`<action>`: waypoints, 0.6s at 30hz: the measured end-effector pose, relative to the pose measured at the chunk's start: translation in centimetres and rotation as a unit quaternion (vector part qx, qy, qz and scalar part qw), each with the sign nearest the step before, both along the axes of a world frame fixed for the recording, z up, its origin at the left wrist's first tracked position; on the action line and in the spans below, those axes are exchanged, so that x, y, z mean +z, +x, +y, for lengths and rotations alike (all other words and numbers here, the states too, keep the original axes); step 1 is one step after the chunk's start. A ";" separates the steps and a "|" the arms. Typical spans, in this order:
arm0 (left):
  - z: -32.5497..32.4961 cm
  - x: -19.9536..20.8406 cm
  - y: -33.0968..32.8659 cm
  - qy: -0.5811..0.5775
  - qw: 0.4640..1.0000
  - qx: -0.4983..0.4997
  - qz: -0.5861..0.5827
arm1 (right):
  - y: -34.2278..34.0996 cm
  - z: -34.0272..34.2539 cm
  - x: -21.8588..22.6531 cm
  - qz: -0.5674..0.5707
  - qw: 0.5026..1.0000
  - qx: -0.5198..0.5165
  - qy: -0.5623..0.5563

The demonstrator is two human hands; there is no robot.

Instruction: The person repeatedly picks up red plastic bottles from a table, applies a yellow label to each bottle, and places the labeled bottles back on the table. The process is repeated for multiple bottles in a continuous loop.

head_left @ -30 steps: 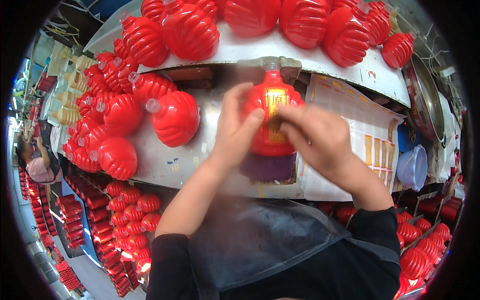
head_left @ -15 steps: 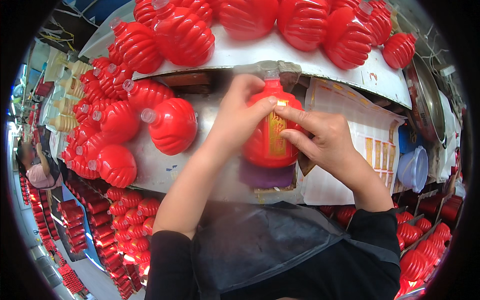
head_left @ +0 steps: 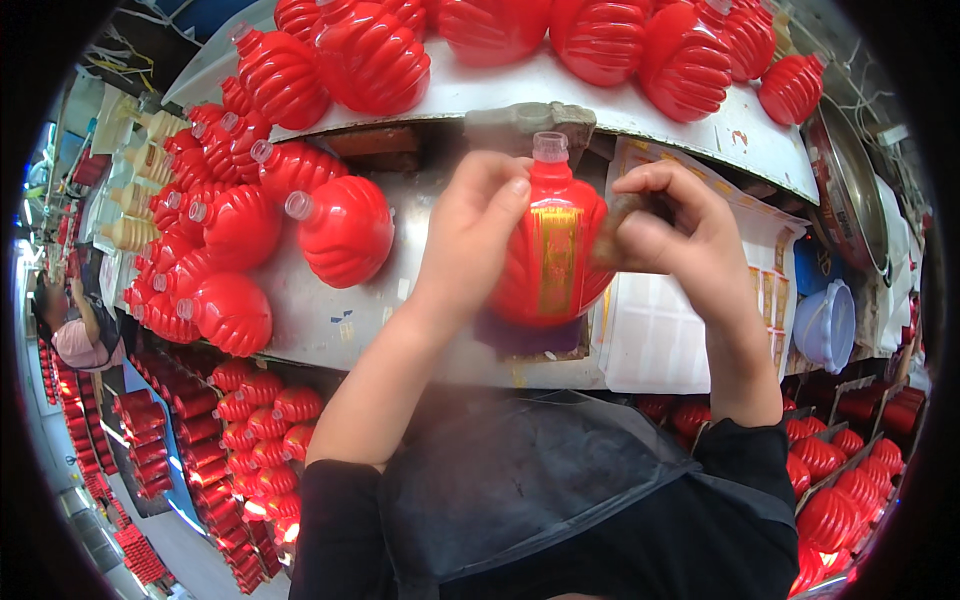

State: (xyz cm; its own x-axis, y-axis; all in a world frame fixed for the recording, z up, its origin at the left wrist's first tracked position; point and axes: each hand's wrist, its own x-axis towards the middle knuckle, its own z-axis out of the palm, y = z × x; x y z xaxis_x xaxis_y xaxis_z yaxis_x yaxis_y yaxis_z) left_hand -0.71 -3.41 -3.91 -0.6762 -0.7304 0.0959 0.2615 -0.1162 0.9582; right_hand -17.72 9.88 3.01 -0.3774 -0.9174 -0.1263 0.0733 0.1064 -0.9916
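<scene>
A rounded red bottle (head_left: pixel 518 275) with a clear threaded mouth stands on a purple pad (head_left: pixel 515 338) in front of me. Down its front runs a gold label (head_left: pixel 558 262) with red characters. My left hand (head_left: pixel 475 210) is closed against the bottle's left shoulder near the neck, thumb in front and the other fingers partly hidden. To the right of the bottle, my right hand (head_left: pixel 692 225) has curled fingers around a blurred brownish thing (head_left: pixel 615 230), which lies close to the bottle's side. What that thing is, I cannot make out.
Label sheets (head_left: pixel 650 335) lie at the right, beside a pale blue bucket (head_left: pixel 828 328). Red bottles (head_left: pixel 345 230) crowd the bench's left side, and more stand on a white shelf (head_left: pixel 470 95) at the back. Another person (head_left: pixel 80 340) is at the far left.
My right hand has left the label's front and moved to the bottle's right side, now with a brownish thing in its fingers. My left thumb has drawn back left off the label's top.
</scene>
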 end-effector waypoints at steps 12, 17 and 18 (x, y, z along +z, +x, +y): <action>0.6 -0.2 0.6 -0.005 1.000 0.010 0.013 | -0.7 -3.5 0.0 0.554 0.803 0.015 -0.218; 0.8 0.1 0.7 -0.068 0.998 -0.009 -0.012 | -0.4 -3.0 -0.1 0.526 0.829 0.038 -0.185; 0.8 0.3 0.6 -0.070 0.997 -0.008 -0.027 | -0.2 -3.2 -0.2 0.553 0.808 0.020 -0.201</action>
